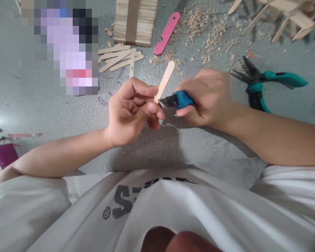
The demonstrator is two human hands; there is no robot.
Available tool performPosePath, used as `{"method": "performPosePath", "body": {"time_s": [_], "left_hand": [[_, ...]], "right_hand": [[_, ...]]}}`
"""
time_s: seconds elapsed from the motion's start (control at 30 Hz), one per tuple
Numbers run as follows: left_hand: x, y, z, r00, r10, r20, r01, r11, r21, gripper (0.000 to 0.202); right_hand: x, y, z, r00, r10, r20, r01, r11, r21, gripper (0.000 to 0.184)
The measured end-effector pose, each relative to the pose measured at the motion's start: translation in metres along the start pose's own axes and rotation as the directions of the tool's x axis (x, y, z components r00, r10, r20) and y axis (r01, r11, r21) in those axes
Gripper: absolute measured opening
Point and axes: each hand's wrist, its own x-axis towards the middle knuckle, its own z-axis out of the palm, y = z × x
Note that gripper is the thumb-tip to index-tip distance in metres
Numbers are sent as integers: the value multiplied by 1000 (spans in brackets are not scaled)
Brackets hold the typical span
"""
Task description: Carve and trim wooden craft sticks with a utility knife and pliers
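My left hand (132, 108) pinches the lower end of a pale wooden craft stick (166, 78), which points up and away from me. My right hand (207, 96) is wrapped round a blue utility knife (180, 99). The knife's dark tip meets the stick right at my left thumb and fingers. Both hands hover above a grey floor (55, 115), over my lap and white shirt.
Several loose craft sticks (120, 57) lie ahead, behind them a stacked bundle of sticks (135, 22). A pink knife (166, 33) lies among wood shavings (207, 31). Teal pliers (262, 82) rest at right, a stick-built structure (286, 15) at far right, a purple packet (1, 157) at left.
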Motion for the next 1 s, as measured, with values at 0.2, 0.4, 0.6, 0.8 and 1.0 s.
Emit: {"method": "performPosePath", "body": {"time_s": [0.2,0.4,0.6,0.8,1.0], "left_hand": [[-4,-2,1,999,35,13,-35,999,-10,41],[-6,-5,4,993,116,-20,-115,993,31,41],[-1,-6,-3,993,107,41,-112,985,132,39],[2,-15,-2,997,83,8,-83,995,57,36],[7,-15,-7,999,-20,-46,22,999,49,44]], "right_hand": [[-3,-3,0,997,-74,-17,74,997,-10,78],[-4,-7,-3,995,-92,-23,93,995,47,71],[4,-11,-19,962,81,260,-121,983,141,82],[9,-12,-24,952,87,295,-167,952,256,81],[8,-11,-19,982,-28,189,-27,959,282,76]]}}
